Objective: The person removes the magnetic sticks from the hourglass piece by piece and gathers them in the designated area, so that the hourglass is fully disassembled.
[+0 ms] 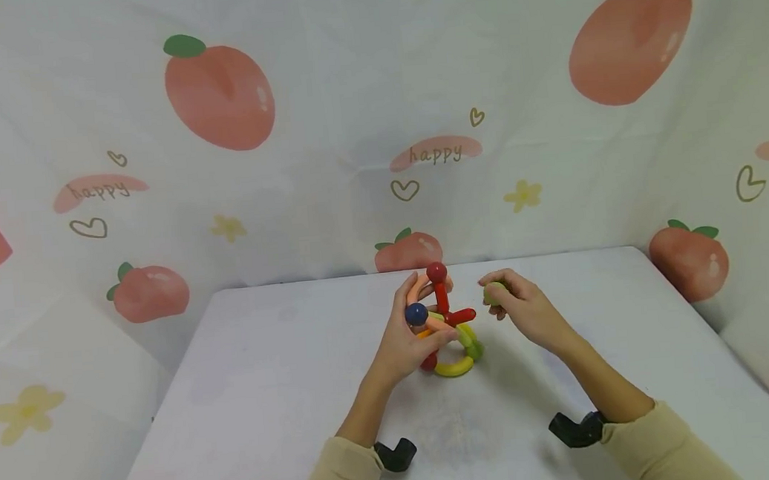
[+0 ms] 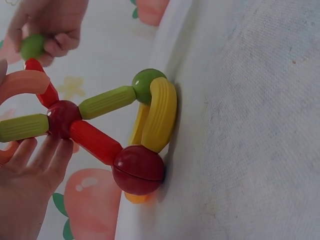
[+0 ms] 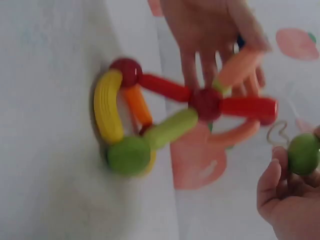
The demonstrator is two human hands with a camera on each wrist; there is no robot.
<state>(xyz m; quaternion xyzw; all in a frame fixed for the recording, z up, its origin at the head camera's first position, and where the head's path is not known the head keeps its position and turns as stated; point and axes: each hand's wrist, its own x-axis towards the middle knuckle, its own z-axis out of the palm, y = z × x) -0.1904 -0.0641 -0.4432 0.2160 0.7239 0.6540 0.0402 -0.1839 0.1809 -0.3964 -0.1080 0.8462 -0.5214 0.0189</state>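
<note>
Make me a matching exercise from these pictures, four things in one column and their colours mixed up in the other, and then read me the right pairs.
Things:
1. Held ball, in the right hand
2. Topmost ball in the head view
3. Curved piece at the front of the structure's base in the head view
4. Left sleeve

Colours:
A. Yellow
B. Beige
C. Green
D. Red

Right pairs: 1-C, 2-D, 3-A, 4-B
</note>
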